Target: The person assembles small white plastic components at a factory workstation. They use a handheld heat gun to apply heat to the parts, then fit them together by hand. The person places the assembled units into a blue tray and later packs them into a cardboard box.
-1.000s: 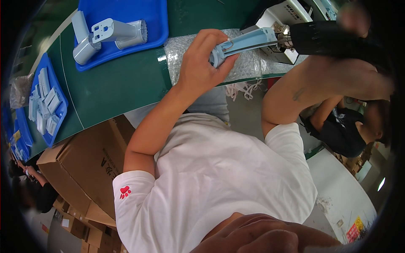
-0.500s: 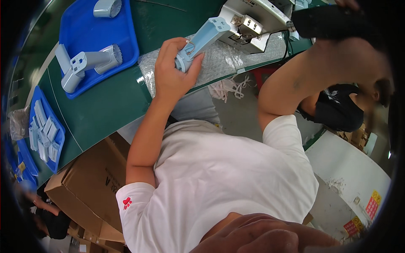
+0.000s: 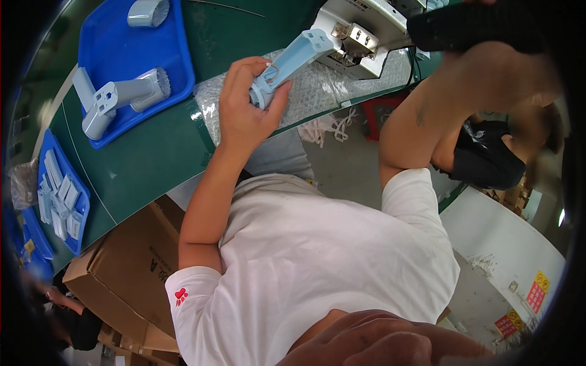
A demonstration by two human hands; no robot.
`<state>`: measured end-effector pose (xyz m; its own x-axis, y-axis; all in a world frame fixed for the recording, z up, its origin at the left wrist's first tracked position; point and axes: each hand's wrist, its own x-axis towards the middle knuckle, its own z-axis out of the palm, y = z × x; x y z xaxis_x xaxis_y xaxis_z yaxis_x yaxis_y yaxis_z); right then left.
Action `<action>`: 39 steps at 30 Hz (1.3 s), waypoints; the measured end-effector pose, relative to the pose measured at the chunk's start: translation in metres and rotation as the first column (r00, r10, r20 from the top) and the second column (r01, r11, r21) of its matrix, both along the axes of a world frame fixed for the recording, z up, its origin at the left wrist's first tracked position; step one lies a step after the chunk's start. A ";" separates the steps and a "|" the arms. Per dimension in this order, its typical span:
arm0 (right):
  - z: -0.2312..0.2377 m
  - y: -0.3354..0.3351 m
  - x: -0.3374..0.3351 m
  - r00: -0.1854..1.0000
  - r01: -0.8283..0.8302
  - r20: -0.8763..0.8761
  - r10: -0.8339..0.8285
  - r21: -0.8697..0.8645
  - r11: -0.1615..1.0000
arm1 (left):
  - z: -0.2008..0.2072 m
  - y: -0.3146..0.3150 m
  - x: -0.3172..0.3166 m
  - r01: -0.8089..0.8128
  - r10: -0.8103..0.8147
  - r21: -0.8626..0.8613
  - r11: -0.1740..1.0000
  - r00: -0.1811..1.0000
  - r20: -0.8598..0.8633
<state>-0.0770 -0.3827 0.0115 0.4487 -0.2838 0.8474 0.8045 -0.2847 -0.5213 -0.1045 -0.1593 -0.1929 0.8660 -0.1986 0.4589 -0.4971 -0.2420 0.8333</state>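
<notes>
My left hand (image 3: 247, 113) is wrapped around the round end of a light-blue plastic housing (image 3: 296, 58), long and hollow, with a thin wire loop inside. The housing is held tilted above bubble wrap (image 3: 311, 85), its far end pointing up and right. My right hand (image 3: 494, 67), raised and blurred at the upper right, closes around a black power screwdriver (image 3: 470, 27). The screwdriver's thin tip points left, at the right side of a silver metal screw feeder (image 3: 360, 39). Whether the tip touches the feeder I cannot tell.
A blue tray (image 3: 137, 49) at the upper left holds similar pale-blue housings (image 3: 122, 94). Small light-blue parts lie in another blue tray (image 3: 79, 229). Beneath the green table (image 3: 146, 168) stands a cardboard box (image 3: 128, 262). Another person (image 3: 488, 152) is at the right.
The screwdriver in my right hand has moved left, toward the feeder. My left hand keeps its hold on the housing, almost unmoved.
</notes>
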 end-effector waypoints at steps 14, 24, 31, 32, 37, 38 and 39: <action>-0.016 -0.002 0.001 0.979 -0.177 -0.067 0.191 0.171 0.969 | 0.000 0.000 -0.002 -0.011 0.011 -0.002 1.000 1.000 0.010; -0.023 0.005 0.017 0.970 -0.205 -0.100 0.223 0.165 0.965 | 0.003 0.001 -0.003 -0.001 0.002 -0.034 0.999 1.000 0.007; -0.026 0.006 0.021 0.965 -0.218 -0.113 0.238 0.169 0.961 | 0.000 0.001 -0.001 -0.013 0.014 -0.025 1.000 0.999 0.042; -0.026 0.005 0.021 0.964 -0.219 -0.115 0.240 0.170 0.961 | 0.000 0.001 -0.001 -0.016 0.018 -0.027 0.999 0.999 0.043; -0.026 0.001 0.021 0.961 -0.220 -0.131 0.243 0.169 0.961 | 0.000 0.000 -0.001 -0.011 0.012 -0.030 0.999 0.999 0.037; -0.027 0.000 0.021 0.960 -0.222 -0.136 0.246 0.169 0.960 | 0.000 0.000 -0.001 -0.014 0.015 -0.027 1.000 0.999 0.038; -0.027 -0.001 0.021 0.960 -0.222 -0.136 0.246 0.171 0.960 | 0.000 0.000 -0.001 -0.017 0.018 -0.024 1.000 0.999 0.038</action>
